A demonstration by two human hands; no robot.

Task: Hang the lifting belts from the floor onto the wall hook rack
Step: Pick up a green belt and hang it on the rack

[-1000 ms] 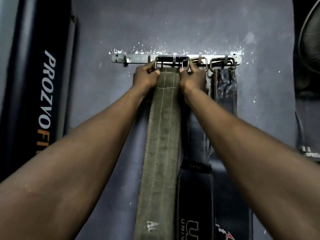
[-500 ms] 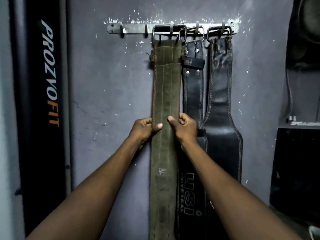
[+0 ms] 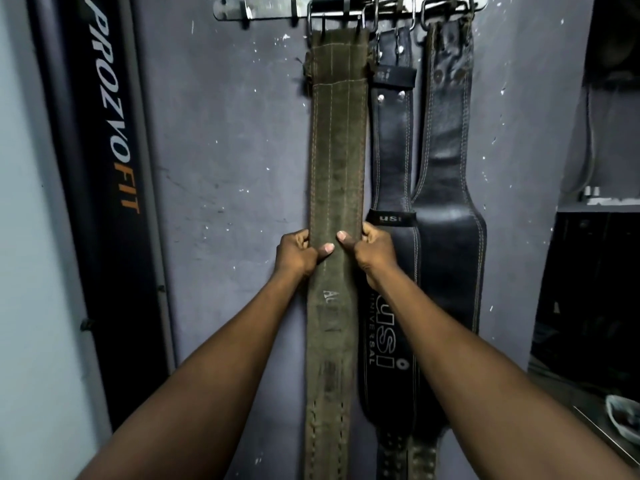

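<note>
Hanging straight down from the wall hook rack (image 3: pixel 263 10) by what looks like its buckle, the olive belt (image 3: pixel 337 161) sits pinched at mid-length between your left hand (image 3: pixel 296 254) and right hand (image 3: pixel 372 251), fingers closed on its edges, both equally near.

A tall black PROZVOFIT pad (image 3: pixel 104 188) leans left of the scuffed grey wall (image 3: pixel 225 150).

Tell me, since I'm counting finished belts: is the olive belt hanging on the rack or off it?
Hanging: the olive belt hangs by its buckle from the rack, straight down the wall.
</note>
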